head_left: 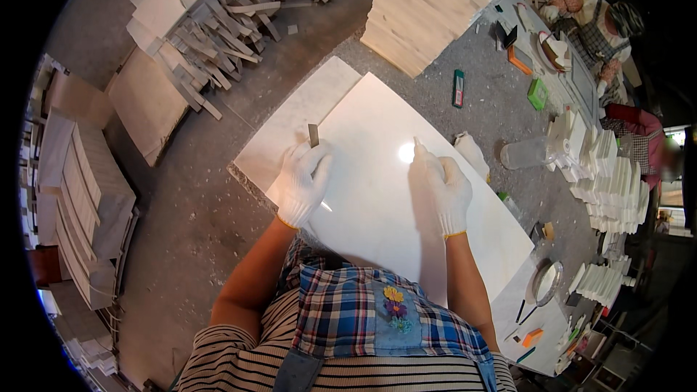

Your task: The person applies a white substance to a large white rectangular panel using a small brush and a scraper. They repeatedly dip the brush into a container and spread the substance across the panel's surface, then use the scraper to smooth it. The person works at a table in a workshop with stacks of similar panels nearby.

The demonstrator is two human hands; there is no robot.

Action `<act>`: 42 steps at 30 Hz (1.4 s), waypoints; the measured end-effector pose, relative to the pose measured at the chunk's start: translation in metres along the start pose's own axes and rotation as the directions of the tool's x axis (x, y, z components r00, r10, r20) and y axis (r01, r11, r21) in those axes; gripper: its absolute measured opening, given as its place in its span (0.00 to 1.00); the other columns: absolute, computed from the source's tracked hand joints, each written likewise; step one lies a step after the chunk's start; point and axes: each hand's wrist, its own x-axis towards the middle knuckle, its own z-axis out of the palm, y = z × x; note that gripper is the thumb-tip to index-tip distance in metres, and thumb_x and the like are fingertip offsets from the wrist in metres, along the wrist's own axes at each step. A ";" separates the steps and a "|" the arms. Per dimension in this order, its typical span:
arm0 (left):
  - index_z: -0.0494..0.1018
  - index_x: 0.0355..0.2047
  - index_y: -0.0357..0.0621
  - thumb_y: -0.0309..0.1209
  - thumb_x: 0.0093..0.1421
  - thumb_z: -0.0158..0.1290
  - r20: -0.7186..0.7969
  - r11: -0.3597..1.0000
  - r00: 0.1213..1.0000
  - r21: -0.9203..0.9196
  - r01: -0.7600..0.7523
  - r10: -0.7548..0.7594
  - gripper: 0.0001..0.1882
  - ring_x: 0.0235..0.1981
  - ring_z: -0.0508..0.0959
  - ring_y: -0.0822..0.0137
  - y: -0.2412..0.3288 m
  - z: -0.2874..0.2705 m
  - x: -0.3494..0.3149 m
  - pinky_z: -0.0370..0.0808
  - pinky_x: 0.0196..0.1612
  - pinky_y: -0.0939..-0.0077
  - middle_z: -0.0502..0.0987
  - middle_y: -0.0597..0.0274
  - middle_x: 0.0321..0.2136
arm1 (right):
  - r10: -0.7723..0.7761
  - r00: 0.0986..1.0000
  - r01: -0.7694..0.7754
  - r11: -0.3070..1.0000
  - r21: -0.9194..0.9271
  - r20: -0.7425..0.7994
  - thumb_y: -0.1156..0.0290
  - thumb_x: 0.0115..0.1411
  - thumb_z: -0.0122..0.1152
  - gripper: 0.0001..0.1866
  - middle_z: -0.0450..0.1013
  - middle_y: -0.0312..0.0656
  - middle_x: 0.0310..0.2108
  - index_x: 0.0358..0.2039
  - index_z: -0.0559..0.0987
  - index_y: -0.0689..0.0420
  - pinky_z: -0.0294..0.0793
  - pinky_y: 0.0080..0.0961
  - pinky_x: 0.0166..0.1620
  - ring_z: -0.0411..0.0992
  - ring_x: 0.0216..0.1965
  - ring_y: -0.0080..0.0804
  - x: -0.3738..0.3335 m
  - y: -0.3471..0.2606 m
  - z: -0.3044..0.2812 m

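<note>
Both my hands wear white knit gloves with yellow cuffs. My left hand (303,181) is closed round a small flat grey metal blade, perhaps a scraper (313,136), whose end sticks up past the fingers. A thin white pointed tip (326,206) shows beside that palm; its kind is unclear. Before me lies a large glossy white slab (370,196), overlapping a greyish-white marble slab (290,112) at its left. My right hand (446,189) is over the glossy slab, a finger stretched forward near a bright light reflection. Whether its fingertips touch the surface, I cannot tell.
Stacked pale slabs (428,7) stand at the far edge. Right of the work lie a green box (458,88), a clear plastic bottle (526,152), piled white strips (610,181) and a roll of tape (548,282). Stone offcuts (210,36) fill the far left. Co-workers (599,29) sit far right.
</note>
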 end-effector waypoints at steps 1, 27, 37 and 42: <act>0.81 0.45 0.42 0.28 0.66 0.58 -0.004 1.000 1.000 0.000 0.000 0.000 0.09 0.44 0.77 0.47 -0.001 0.001 0.000 0.74 0.52 0.56 0.82 0.53 0.41 | -0.006 1.000 0.006 1.000 0.001 0.000 0.50 0.69 0.64 0.19 0.73 0.42 0.25 0.36 0.82 0.56 0.73 0.30 0.39 0.70 0.29 0.31 0.000 0.000 0.000; 0.84 0.42 0.40 0.23 0.60 0.61 -0.149 0.988 0.977 0.057 -0.145 0.152 0.09 0.38 0.80 0.51 -0.001 0.000 0.002 0.77 0.45 0.60 0.80 0.54 0.34 | -0.028 0.993 0.045 0.989 -0.144 0.118 0.42 0.69 0.58 0.25 0.81 0.53 0.31 0.41 0.84 0.53 0.76 0.43 0.41 0.80 0.36 0.52 0.021 -0.060 0.049; 0.83 0.41 0.43 0.25 0.60 0.62 -0.143 0.989 0.979 0.052 -0.140 0.146 0.09 0.39 0.79 0.49 -0.003 -0.001 0.002 0.77 0.46 0.58 0.82 0.56 0.36 | -0.083 0.991 0.103 0.974 -0.200 0.108 0.42 0.70 0.57 0.24 0.81 0.53 0.29 0.42 0.84 0.51 0.75 0.47 0.39 0.80 0.34 0.55 0.025 -0.053 0.055; 0.83 0.41 0.46 0.28 0.60 0.63 -0.138 0.992 0.982 0.039 -0.124 0.128 0.08 0.41 0.78 0.47 -0.005 0.001 0.001 0.77 0.47 0.56 0.81 0.58 0.38 | -0.084 0.991 0.104 0.972 -0.209 0.102 0.41 0.70 0.57 0.25 0.81 0.53 0.29 0.41 0.84 0.51 0.75 0.47 0.39 0.80 0.34 0.55 0.026 -0.053 0.056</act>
